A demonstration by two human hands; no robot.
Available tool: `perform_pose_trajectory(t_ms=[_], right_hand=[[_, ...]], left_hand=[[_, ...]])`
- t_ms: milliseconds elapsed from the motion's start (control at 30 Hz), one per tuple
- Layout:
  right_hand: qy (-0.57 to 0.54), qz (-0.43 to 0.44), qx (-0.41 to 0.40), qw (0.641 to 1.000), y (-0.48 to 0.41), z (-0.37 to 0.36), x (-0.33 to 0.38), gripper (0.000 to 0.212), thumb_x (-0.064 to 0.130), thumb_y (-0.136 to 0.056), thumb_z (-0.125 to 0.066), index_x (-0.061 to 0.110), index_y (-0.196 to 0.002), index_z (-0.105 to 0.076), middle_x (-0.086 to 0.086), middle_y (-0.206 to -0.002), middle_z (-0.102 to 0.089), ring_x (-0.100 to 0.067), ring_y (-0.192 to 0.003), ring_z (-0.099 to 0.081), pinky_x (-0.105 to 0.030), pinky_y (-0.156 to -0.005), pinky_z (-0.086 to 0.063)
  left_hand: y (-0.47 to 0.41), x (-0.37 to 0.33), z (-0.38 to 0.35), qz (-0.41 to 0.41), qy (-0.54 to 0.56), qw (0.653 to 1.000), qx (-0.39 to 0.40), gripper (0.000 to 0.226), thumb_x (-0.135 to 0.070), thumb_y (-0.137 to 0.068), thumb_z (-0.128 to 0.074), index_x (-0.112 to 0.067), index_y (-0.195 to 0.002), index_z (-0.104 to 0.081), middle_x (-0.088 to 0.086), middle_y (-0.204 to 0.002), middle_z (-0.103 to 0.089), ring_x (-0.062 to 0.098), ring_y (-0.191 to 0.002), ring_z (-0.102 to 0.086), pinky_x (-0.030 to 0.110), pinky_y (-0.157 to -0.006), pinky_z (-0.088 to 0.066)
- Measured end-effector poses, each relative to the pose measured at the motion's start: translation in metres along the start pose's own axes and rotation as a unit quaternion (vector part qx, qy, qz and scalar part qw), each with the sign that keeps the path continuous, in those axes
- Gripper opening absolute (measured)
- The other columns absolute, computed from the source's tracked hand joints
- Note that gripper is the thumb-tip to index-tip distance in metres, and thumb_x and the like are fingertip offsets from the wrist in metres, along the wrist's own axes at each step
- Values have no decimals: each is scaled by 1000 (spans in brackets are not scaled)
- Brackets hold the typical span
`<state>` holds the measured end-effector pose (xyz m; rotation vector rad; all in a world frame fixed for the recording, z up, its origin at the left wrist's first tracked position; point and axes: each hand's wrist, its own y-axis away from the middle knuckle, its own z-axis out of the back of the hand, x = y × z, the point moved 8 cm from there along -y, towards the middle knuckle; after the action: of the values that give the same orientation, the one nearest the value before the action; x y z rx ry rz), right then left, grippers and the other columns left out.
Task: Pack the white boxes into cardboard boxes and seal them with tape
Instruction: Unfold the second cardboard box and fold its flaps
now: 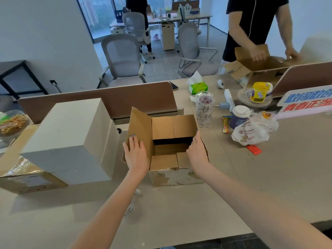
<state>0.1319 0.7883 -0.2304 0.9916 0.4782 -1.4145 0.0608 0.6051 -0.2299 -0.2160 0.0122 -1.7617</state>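
On the desk, left hand (135, 154) and right hand (197, 153) flat on cardboard box (172, 155) flaps

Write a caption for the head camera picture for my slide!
Left hand and right hand press the side flaps of an open cardboard box beside stacked white boxes.

Beige desk top (179, 203) carries open brown cardboard box (172, 175) at centre; stack of clear tape rolls (204, 108) just behind-right; crumpled white plastic bag (251, 133) further right.

Head-worn camera looks down, close over the cardboard box (170, 177).
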Motion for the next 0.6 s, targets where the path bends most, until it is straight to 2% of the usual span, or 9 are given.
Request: perform_pose_trajectory(t_ms=[67, 133, 200, 267, 333, 400, 500, 600], right_hand=[[34, 10, 10, 999, -7, -10, 8, 58, 54, -87, -60, 19, -133, -57, -11, -133, -57, -45, -137, -32, -74, -106, 1], [37, 21, 14, 999, -13, -20, 14, 59, 54, -89, -57, 18, -135, -54, -12, -136, -55, -45, -139, -29, -73, -106, 4], [30, 23, 12, 999, -15, -27, 15, 58, 48, -91, -57, 13, -138, -50, -15, -138, -52, -44, -139, -29, -69, -111, 1], [-5, -6, 15, 1000, -17, -32, 9, 65, 42, -90, -62, 8, -141, -41, -20, -142, -45, -45, -139, -27, -65, -114, -8], [-68, -55, 23, 996, -19, -39, 0, 73, 39, -90, -64, 4, -146, -32, -24, -147, -38, -47, -140, -24, -63, -114, -15], [-141, -77, 25, 987, -22, -48, -3, 74, 37, -94, -58, 1, -149, -23, -27, -152, -28, -48, -142, -20, -63, -113, -18], [-219, -71, 22, 973, -23, -60, -5, 72, 29, -98, -50, 4, -152, -11, -25, -156, -17, -47, -143, -16, -65, -110, -24], [-271, -48, 29, 961, -29, -73, -3, 73, 21, -98, -51, 8, -153, -5, -22, -159, -10, -47, -143, -15, -63, -106, -33]], left_hand=[[-3, -6, -20, -4, -10, 999, 49, 65, -49, -94, -48, -15, -146, -31, 19, -159, -14, 35, -147, -6, 57, -117, -8], [-3, -13, -40, -2, 4, 995, 101, 74, -57, -94, -39, -17, -152, -15, 21, -160, -5, 40, -147, -1, 62, -113, -10], [-1, -20, -57, 2, 26, 989, 143, 77, -57, -96, -37, -22, -154, 0, 23, -159, 3, 44, -145, 2, 65, -109, -16], [-1, -25, -67, 4, 39, 986, 162, 75, -50, -98, -39, -26, -153, 7, 25, -158, 6, 47, -144, 0, 66, -107, -24], [-4, -27, -74, 7, 44, 984, 170, 74, -35, -100, -42, -28, -153, 9, 25, -158, 6, 48, -143, -3, 64, -105, -32], [-7, -27, -77, 1, 44, 985, 165, 76, -23, -99, -45, -28, -153, 8, 25, -157, 2, 49, -142, -10, 56, -100, -42], [-9, -27, -79, -8, 60, 987, 148, 79, -16, -96, -49, -29, -153, 5, 25, -157, -6, 45, -138, -25, 43, -91, -51], [-10, -26, -81, -9, 92, 988, 124, 79, -16, -95, -51, -31, -152, 2, 23, -155, -17, 40, -126, -43, 39, -84, -52]])
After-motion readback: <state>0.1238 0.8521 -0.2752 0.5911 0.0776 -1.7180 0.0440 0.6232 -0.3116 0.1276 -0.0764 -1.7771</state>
